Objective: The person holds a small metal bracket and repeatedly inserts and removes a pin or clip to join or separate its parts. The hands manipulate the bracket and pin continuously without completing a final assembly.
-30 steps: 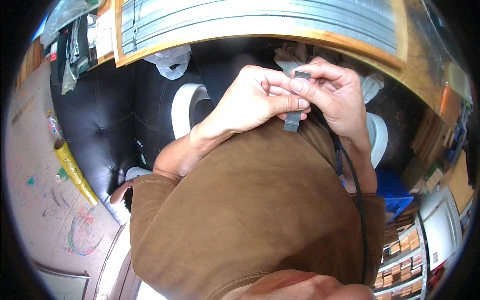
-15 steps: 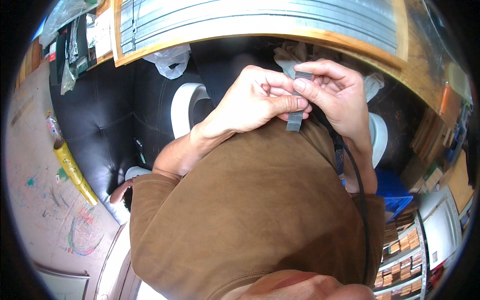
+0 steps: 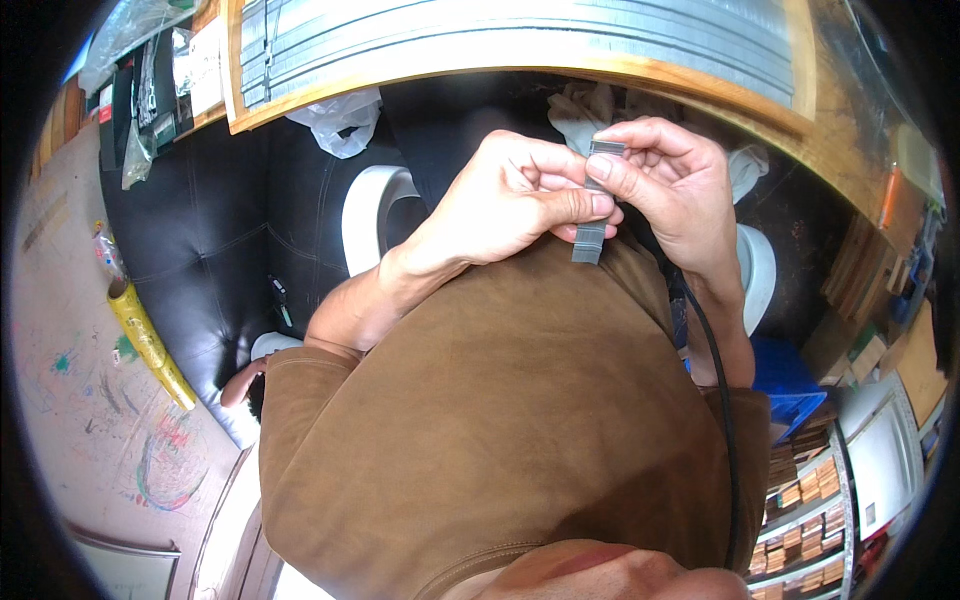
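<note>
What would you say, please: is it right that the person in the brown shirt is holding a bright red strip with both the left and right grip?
Not quite: the strip is grey, not bright red, as the head view shows. The shirt is brown, and the left grip and right grip both hold it.

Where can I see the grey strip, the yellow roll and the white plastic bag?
Grey strip (image 3: 588, 245): head view, on its exposed lower end.
Yellow roll (image 3: 150, 342): head view, about midway along its length.
White plastic bag (image 3: 326, 124): head view, on its crumpled left part.
</note>
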A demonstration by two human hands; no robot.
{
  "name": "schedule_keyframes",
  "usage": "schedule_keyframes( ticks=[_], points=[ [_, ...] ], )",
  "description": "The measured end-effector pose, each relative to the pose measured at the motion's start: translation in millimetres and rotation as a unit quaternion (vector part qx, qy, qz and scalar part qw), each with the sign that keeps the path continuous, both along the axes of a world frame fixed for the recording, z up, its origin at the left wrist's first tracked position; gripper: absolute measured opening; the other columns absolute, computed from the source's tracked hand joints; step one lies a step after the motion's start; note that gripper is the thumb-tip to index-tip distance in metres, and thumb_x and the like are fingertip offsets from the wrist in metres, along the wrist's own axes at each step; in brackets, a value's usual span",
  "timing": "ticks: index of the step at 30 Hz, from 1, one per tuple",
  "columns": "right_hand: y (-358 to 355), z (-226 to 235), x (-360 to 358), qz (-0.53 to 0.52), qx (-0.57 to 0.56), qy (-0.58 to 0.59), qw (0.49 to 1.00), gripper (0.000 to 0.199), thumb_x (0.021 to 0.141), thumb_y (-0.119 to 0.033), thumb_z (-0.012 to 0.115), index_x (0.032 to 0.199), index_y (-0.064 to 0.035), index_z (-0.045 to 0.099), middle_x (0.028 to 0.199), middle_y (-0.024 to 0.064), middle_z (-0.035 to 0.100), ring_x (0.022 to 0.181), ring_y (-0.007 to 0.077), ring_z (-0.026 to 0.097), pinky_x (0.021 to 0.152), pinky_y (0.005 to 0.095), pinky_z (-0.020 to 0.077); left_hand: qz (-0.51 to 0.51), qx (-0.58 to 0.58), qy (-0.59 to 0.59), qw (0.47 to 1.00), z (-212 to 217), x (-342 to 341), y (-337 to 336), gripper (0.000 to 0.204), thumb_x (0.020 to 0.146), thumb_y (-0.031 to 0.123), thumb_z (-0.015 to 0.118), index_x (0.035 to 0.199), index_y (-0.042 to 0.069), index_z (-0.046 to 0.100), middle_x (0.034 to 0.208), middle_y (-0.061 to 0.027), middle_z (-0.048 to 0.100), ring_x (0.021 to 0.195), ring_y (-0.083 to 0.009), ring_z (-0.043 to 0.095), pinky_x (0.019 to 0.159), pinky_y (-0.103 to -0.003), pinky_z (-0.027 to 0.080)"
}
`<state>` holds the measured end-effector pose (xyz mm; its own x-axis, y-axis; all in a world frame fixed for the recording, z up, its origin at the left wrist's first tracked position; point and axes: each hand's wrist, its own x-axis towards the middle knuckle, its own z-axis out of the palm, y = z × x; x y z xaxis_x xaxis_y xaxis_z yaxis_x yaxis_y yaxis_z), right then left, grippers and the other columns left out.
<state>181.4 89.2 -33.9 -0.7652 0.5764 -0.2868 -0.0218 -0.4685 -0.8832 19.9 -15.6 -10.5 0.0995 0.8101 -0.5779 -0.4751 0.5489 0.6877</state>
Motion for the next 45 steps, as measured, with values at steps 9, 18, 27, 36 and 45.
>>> schedule_keyframes(
  ticks=[9,18,27,36,45],
  points=[
    [1.4,-2.5,0.9,0.007,0.010,0.005,1.000,0.021,0.091,0.000,0.068,0.110,0.0080,0.065,0.081,0.0106,0.067,0.064,0.0088,0.064,0.054,0.0187,0.0547,0.006,-0.004,-0.004,1.000,1.2,-0.6,0.4,0.014,0.091,0.005,0.069,0.103,-0.001,0.073,0.093,-0.0123,0.074,0.083,-0.0163,0.072,0.073,-0.024,0.059],
    [0.8,-1.2,3.7,-0.022,-0.006,-0.003,1.000,0.023,0.090,0.002,0.067,0.112,0.0083,0.064,0.085,0.0102,0.068,0.070,0.0094,0.065,0.061,0.0196,0.0546,0.019,-0.009,-0.007,1.000,0.1,-0.7,1.1,0.016,0.090,0.007,0.071,0.104,-0.001,0.072,0.094,-0.0123,0.075,0.082,-0.0164,0.072,0.073,-0.025,0.059],
    [3.8,1.3,5.3,0.040,-0.011,-0.037,0.998,0.015,0.093,-0.004,0.068,0.104,0.0059,0.069,0.083,0.0089,0.069,0.069,0.0086,0.064,0.061,0.0205,0.0531,0.003,-0.007,-0.010,1.000,-7.4,1.3,-3.1,0.014,0.090,0.005,0.071,0.102,-0.003,0.073,0.091,-0.0107,0.074,0.075,-0.0112,0.067,0.069,-0.023,0.055],
    [1.1,0.3,5.0,0.020,0.033,-0.043,0.998,0.012,0.092,-0.005,0.068,0.099,0.0045,0.071,0.081,0.0072,0.069,0.067,0.0080,0.063,0.060,0.0200,0.0508,-0.004,0.003,0.014,1.000,-9.4,2.0,-2.2,0.014,0.089,0.004,0.072,0.102,-0.003,0.073,0.089,-0.0093,0.074,0.074,-0.0100,0.066,0.068,-0.021,0.053],
    [14.8,21.7,28.5,-0.044,0.088,-0.142,0.985,0.013,0.091,-0.009,0.069,0.096,0.0020,0.073,0.082,0.0010,0.066,0.070,0.0060,0.056,0.065,0.0203,0.0447,0.054,-0.042,0.007,0.998,-1.2,3.0,2.9,0.020,0.090,0.003,0.070,0.108,-0.005,0.069,0.094,-0.0148,0.074,0.082,-0.0175,0.072,0.074,-0.027,0.059]
  ],
)
